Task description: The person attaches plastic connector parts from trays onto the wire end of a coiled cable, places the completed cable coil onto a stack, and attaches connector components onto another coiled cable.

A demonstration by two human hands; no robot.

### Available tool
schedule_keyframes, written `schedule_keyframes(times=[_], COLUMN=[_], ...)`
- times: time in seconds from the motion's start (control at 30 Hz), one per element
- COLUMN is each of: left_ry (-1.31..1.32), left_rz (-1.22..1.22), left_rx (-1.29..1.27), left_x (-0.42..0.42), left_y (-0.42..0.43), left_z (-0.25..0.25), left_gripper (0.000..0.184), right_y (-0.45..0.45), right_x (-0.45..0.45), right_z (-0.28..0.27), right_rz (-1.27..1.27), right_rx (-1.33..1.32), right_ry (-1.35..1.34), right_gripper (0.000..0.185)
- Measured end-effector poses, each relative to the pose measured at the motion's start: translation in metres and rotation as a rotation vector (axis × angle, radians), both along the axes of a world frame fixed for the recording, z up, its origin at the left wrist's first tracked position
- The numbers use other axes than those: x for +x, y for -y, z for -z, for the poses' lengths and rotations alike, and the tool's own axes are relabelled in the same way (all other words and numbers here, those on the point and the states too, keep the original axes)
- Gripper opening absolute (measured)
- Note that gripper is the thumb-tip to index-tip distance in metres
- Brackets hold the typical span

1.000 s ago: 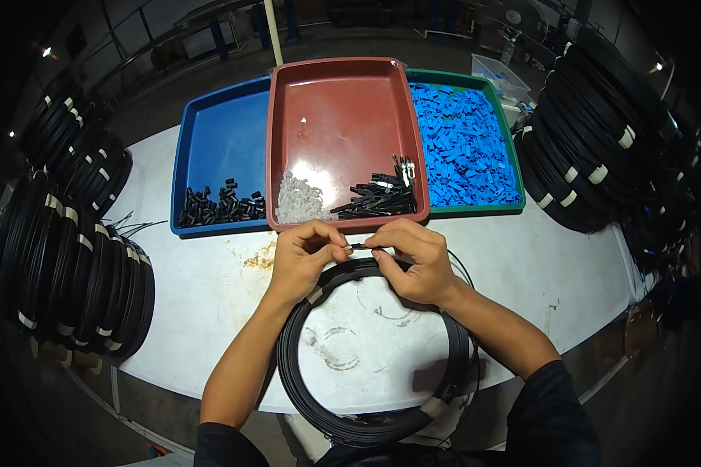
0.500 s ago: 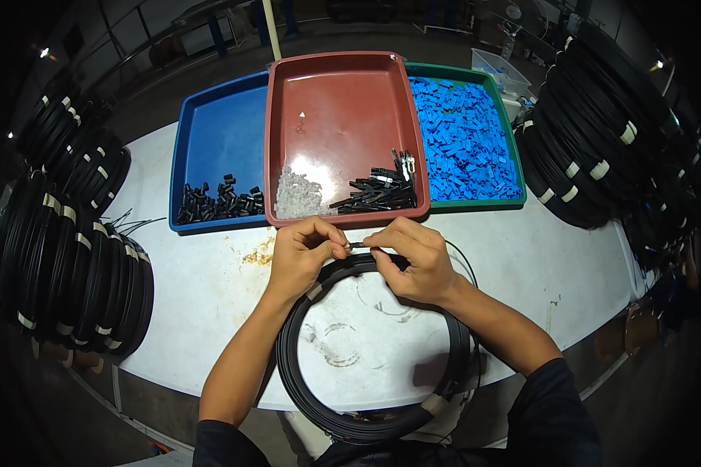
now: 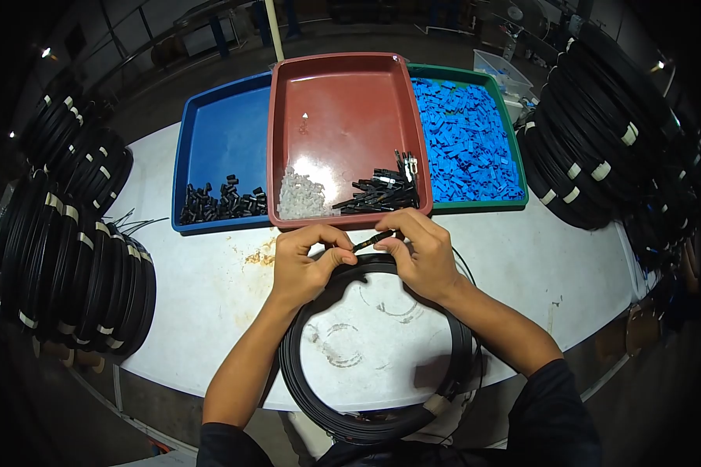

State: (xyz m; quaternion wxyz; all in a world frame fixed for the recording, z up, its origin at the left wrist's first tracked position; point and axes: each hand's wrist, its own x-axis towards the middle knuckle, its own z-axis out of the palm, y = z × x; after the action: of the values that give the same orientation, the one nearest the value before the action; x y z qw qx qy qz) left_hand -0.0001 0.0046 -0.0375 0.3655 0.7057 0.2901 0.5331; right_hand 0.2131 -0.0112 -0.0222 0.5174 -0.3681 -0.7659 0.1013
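Observation:
In front of the red tray, my left hand (image 3: 310, 263) pinches one end of a slim black cable connector (image 3: 371, 240) between thumb and fingertips. The other end is gripped by my right hand (image 3: 422, 255), so the piece spans the gap between both hands, tilted slightly up to the right. From behind my right hand a thin black cable (image 3: 466, 268) curves down toward a large black cable coil (image 3: 290, 359), which lies below my hands, bound with pale tape. My fingers cover both ends of the connector.
The red tray (image 3: 350, 60) bears whitish small parts (image 3: 301, 194) and slim black pieces (image 3: 382, 191). A blue tray (image 3: 181, 163) contains short black sleeves (image 3: 224, 201); a green tray (image 3: 514, 148) contains blue clips (image 3: 467, 140). Stacked cable coils flank the white table (image 3: 202, 311) on both sides.
My hands have drawn slightly apart, the right one moving up and to the right. More of the black connector shows between them.

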Motion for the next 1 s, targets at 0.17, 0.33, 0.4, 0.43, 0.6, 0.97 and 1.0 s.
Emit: schedule_keyframes(times=[0.17,0.33,0.4,0.43,0.6,0.97,1.0], left_ry=[0.172,0.181,0.134,0.089,-0.019,0.017,0.019], left_rz=[0.102,0.157,0.168,0.181,0.199,0.187,0.199], left_rx=[-0.177,-0.286,-0.27,-0.254,-0.286,-0.359,-0.356], left_x=[-0.004,-0.007,-0.006,-0.005,-0.005,-0.005,-0.005], left_y=[-0.002,-0.004,-0.002,-0.001,0.004,0.003,0.002], left_z=[0.006,0.009,0.006,0.003,-0.009,-0.009,-0.009], left_gripper=[0.022,0.032,0.029,0.028,0.019,0.024,0.024], right_y=[0.0,0.003,0.002,0.001,0.001,0.002,0.002], right_x=[0.002,0.002,0.003,0.004,0.005,0.004,0.004], right_z=[-0.003,-0.005,-0.003,-0.002,-0.001,-0.002,-0.002], right_rz=[-0.045,-0.074,-0.077,-0.077,-0.126,-0.126,-0.126], right_rx=[-0.068,-0.022,0.001,0.024,0.076,0.08,0.082], right_ry=[-0.001,0.045,0.057,0.071,0.097,0.092,0.092], right_gripper=[0.016,0.016,0.018,0.019,0.02,0.02,0.02])
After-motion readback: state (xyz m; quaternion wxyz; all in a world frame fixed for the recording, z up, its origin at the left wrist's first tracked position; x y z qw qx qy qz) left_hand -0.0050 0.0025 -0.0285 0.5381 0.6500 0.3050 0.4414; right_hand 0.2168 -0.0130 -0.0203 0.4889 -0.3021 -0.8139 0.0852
